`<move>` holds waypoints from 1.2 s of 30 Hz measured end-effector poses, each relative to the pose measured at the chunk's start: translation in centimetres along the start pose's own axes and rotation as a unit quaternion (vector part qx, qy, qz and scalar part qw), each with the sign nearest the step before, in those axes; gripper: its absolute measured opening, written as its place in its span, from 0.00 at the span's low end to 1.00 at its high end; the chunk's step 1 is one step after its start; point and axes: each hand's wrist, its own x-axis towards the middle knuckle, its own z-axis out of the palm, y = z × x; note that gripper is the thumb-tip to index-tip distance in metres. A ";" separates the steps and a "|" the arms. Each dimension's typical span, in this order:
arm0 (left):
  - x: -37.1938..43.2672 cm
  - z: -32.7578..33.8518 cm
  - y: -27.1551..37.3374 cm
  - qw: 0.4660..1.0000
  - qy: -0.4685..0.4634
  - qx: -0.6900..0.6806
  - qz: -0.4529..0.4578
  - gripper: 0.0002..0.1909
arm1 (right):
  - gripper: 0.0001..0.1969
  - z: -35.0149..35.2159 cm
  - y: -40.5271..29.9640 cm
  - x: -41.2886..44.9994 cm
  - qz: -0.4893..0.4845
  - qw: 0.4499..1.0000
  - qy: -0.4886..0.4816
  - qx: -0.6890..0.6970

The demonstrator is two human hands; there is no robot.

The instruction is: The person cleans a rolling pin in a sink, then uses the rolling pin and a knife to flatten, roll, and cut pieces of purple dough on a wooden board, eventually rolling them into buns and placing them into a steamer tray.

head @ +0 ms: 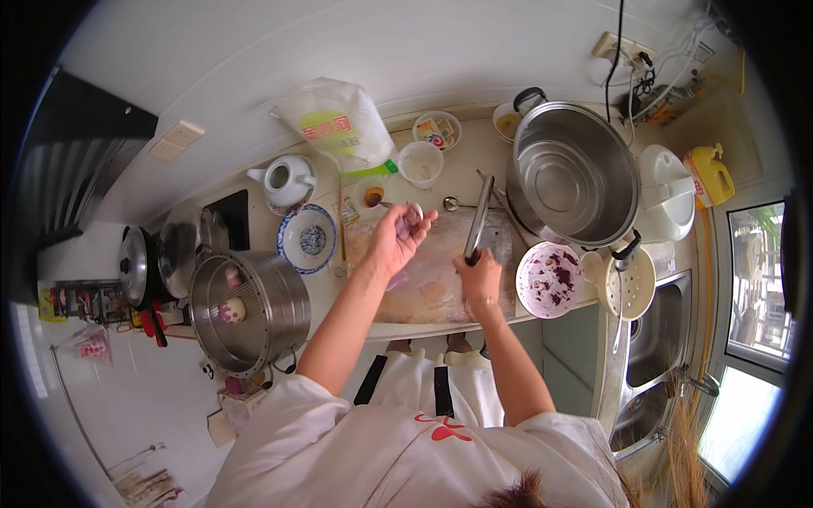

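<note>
My left hand (399, 242) is raised over a floured wooden board (419, 298), palm turned up. Its fingers hold a small purple-and-white piece of dough (414, 213), partly hidden by them. A pale purple piece (397, 280) shows beside my left wrist, low over the board; whether it touches the wood I cannot tell. My right hand (480, 277) grips the black handle of a kitchen cleaver (481, 213), seen nearly along its spine, with the blade pointing away from me above the board's right side.
Right of the board are a bowl smeared with purple filling (550, 279), a large steel pot (568, 184) and a colander (629, 282). To the left stand a steamer tier (279, 298) holding two buns (232, 310) and a blue-patterned bowl (289, 244). Behind lies a flour bag (336, 120).
</note>
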 end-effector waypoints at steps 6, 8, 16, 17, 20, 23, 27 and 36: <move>-7.2 -2.6 -1.7 0.997 0.043 0.066 0.005 0.09 | 0.21 1.8 -0.5 5.0 -0.059 0.989 0.034 -0.131; -8.7 -3.7 -2.1 0.995 0.026 0.094 0.006 0.13 | 0.21 2.1 -2.4 3.1 -0.124 0.977 0.135 -0.113; -12.5 4.8 -8.0 0.763 0.121 0.529 0.351 0.16 | 0.32 0.6 -10.1 -8.3 0.178 0.664 -0.360 0.630; -12.7 5.4 -8.9 0.726 0.135 0.561 0.374 0.09 | 0.32 -0.1 -11.1 -9.1 0.171 0.653 -0.358 0.646; -14.0 6.9 -9.5 0.702 0.092 0.576 0.409 0.19 | 0.31 -3.0 -14.1 -10.6 0.131 0.672 -0.324 0.653; -15.0 8.2 -9.2 0.679 0.086 0.585 0.435 0.24 | 0.30 -4.0 -15.4 -11.9 0.095 0.711 -0.279 0.638; -15.8 10.7 -8.0 0.571 0.176 0.680 0.424 0.27 | 0.29 -5.0 -16.4 -13.1 0.064 0.753 -0.220 0.617; -15.1 11.4 -3.6 0.557 0.123 0.688 0.448 0.32 | 0.27 -6.0 -16.9 -12.8 0.043 0.667 -0.288 0.685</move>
